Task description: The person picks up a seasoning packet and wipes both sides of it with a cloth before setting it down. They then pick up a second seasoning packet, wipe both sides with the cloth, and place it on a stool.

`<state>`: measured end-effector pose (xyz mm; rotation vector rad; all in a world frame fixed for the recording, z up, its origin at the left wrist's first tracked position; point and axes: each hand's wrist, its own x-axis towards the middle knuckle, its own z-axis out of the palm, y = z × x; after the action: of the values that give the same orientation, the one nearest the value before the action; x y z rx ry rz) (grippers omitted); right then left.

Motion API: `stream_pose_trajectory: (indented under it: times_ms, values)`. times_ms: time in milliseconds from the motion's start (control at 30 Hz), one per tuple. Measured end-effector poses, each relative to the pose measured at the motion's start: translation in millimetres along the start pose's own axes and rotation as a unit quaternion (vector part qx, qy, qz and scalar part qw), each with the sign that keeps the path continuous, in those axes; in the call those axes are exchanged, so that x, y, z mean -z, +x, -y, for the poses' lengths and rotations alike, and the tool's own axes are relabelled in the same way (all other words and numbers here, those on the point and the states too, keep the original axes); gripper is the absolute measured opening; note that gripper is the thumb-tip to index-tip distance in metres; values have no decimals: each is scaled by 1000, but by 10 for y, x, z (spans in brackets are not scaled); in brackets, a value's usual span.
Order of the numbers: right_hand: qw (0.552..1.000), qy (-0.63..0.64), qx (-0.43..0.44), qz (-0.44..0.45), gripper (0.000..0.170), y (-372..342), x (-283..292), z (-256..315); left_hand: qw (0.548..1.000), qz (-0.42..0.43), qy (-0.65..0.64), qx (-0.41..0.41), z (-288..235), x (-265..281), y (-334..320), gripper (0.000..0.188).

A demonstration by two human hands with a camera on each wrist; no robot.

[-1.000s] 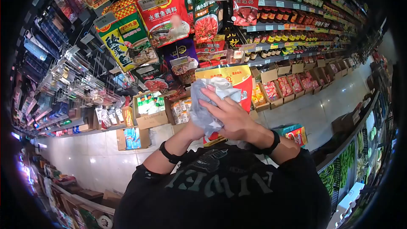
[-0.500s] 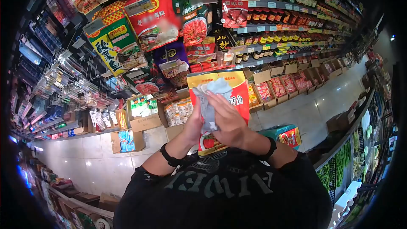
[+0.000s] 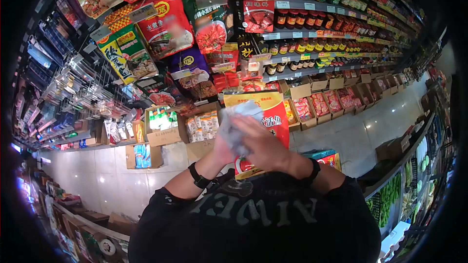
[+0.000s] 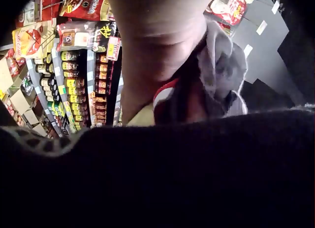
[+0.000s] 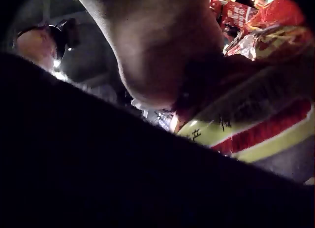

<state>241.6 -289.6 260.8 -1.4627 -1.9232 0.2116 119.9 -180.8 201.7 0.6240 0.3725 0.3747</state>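
Observation:
A crumpled grey cloth (image 3: 234,129) is gathered between my two hands in front of my chest. My right hand (image 3: 261,141) lies across its near side and holds it, fingers blurred. My left hand (image 3: 223,151) holds it from the left, its fingers largely hidden by the cloth. Right behind both hands is a large red and yellow fish seasoning packet (image 3: 277,117), upright, its middle covered by hands and cloth. The left wrist view shows the grey cloth (image 4: 221,65) beside the hand; the right wrist view is dark, with a yellow and red packet (image 5: 266,122) below the hand.
Large seasoning packets (image 3: 168,22) hang in front at the upper left. Shelves of jars (image 3: 312,46) run off to the right. Low cardboard boxes (image 3: 163,138) of packets line the floor. A green and red packet (image 3: 326,158) is by my right forearm, and a vegetable rack (image 3: 390,190) stands behind it.
My right hand has shifted over the cloth, which is now bunched smaller between my hands. The hanging packets and shelves have slid left in the head view.

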Motion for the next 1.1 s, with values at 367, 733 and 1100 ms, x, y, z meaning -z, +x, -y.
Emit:
stream_pose_trajectory:
  times_ms: [367, 733, 1100]
  values:
    - [987, -108, -120, -1, 56, -580, 542, -542, 951, 180, -209, 140, 302, -196, 192, 65]
    - [990, -47, -123, 43, 53, -320, 440, -473, 976, 134, -164, 45, -186, 49, -67, 71]
    - [992, -20, -6, 124, 55, 500, -94, 197, 962, 204, -177, 38, -360, 530, -130, 66]
